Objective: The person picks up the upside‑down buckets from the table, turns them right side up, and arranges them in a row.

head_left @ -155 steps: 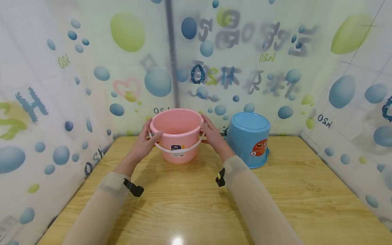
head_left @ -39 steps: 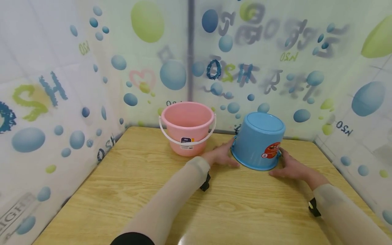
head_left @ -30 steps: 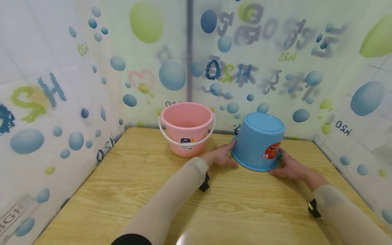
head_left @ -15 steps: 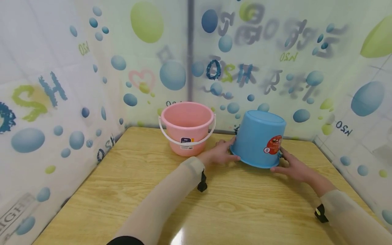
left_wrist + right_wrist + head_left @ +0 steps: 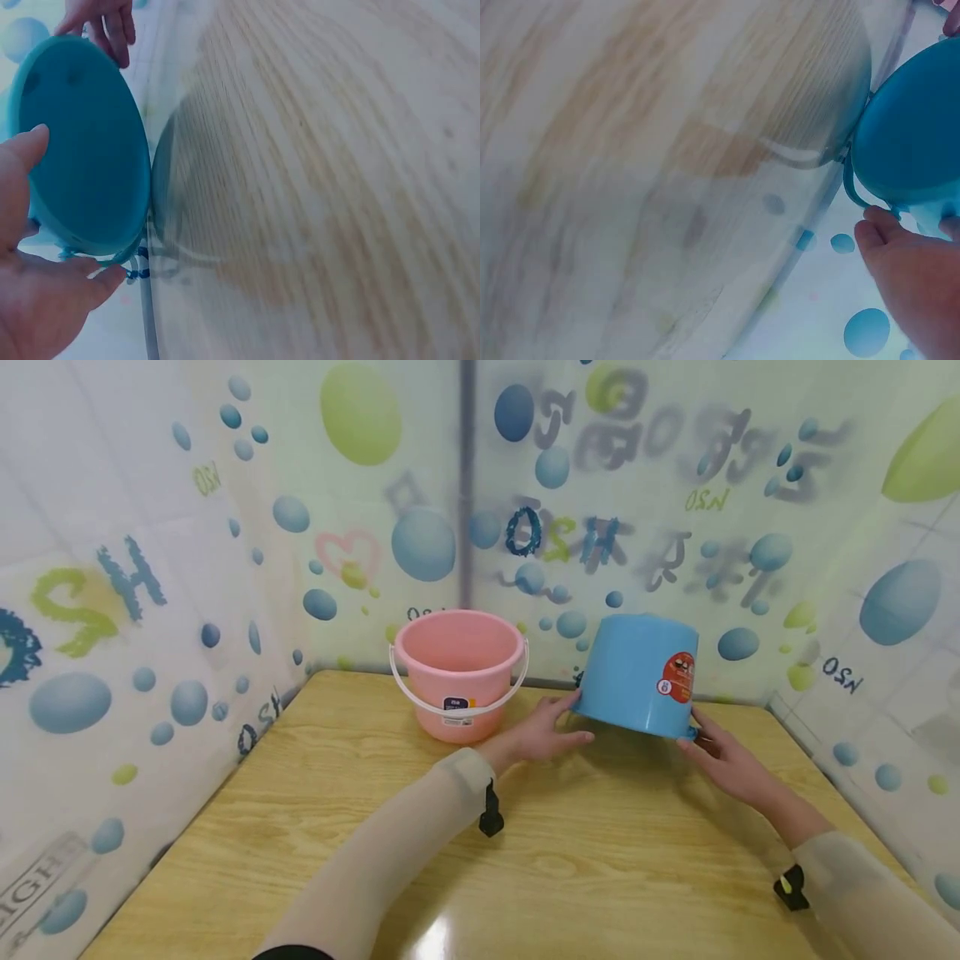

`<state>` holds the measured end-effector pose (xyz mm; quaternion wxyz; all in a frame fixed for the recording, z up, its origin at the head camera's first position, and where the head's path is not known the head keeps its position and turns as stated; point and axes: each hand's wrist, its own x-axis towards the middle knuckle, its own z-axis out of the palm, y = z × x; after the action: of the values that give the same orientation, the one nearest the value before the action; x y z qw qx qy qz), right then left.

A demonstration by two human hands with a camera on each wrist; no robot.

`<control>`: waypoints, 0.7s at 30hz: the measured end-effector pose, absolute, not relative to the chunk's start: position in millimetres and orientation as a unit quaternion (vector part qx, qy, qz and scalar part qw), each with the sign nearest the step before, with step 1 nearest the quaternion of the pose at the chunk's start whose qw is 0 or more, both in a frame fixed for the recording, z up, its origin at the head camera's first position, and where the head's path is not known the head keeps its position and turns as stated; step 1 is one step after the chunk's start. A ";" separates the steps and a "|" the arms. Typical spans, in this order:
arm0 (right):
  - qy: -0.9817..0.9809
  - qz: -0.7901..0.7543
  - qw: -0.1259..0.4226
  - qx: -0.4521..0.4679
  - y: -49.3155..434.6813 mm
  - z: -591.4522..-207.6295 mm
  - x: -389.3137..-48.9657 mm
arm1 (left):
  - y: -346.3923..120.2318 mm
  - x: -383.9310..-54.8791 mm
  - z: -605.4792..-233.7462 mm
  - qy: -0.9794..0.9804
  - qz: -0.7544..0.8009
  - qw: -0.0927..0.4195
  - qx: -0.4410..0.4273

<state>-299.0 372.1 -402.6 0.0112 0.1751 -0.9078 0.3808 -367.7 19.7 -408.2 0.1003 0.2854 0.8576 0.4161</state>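
A blue bucket [image 5: 637, 672] with a red sticker is upside down and tilted, its near rim raised above the table and its mouth turned partly toward me. My left hand [image 5: 540, 731] holds the rim on the left, thumb at the mouth's edge and fingers behind, as the left wrist view shows. On the other side my right hand [image 5: 731, 764] grips the rim by the handle lug. The blue handle [image 5: 850, 184] hangs close to the table in the right wrist view. Both wrist views look into the bucket's hollow inside [image 5: 86, 150].
Left of the blue bucket stands a pink bucket [image 5: 465, 727], upright, its white handle [image 5: 450, 712] lowered across the front. The wooden table [image 5: 585, 860] ends against curtain-like walls [image 5: 337, 502] printed with blue and green bubbles.
Earlier both hands held the pink bucket; they have let go and moved right to the blue one. The blue bucket's near rim has risen, tipping its base backward.
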 end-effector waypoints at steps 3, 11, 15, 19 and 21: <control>-0.895 0.406 0.023 0.183 371.4 -402.5 -297.9 | 21.1 -365.0 -407.3 0.855 0.422 0.093 0.289; -0.868 0.443 0.116 0.193 362.0 -394.1 -293.6 | 27.3 -359.2 -395.4 0.816 0.484 0.070 0.309; -0.877 0.444 0.101 0.155 359.4 -385.3 -289.0 | 27.5 -356.9 -389.5 0.789 0.524 0.077 0.312; -0.883 0.439 0.093 0.137 358.4 -380.1 -284.9 | 23.8 -355.8 -385.9 0.781 0.534 0.071 0.314; -0.883 0.441 0.095 0.131 357.7 -378.2 -283.3 | 21.7 -356.2 -383.7 0.773 0.543 0.067 0.322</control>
<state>-283.3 357.7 -378.2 0.0947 0.1313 -0.8829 0.4408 -356.2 21.7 -383.7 0.0674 0.3220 0.7726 0.5430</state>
